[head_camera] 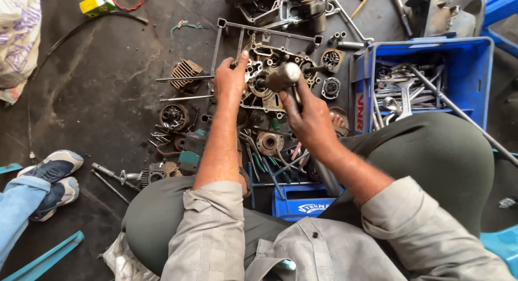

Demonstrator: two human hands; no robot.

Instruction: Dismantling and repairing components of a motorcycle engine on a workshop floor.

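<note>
Engine casing: grey cast-metal engine casing (270, 70), oily, lies flat on the dark concrete floor (97, 108) between the person's knees, inside a thin metal frame (259, 30).
Left hand: left hand (229, 81) presses down on the casing's left edge, fingers (241, 58) stretched forward and flat; it grips nothing, only steadies.
Right hand: right hand (308, 118) is closed round the shaft of a steel-headed hammer (283, 76), head poised just above the casing's centre, beside a round bearing seat (259, 85).
Step in hand: looks like driving or knocking a part at the casing's middle; which part sits under the hammer head I cannot tell.
Next move calls for: a short square blow, with the left fingers kept off the strike point and the casing held from rocking.
Nearby: blue plastic crate of spanners (426, 81) at right; loose gears and finned parts (186, 73) at left; another person's grey shoes (54, 175) far left.
</note>
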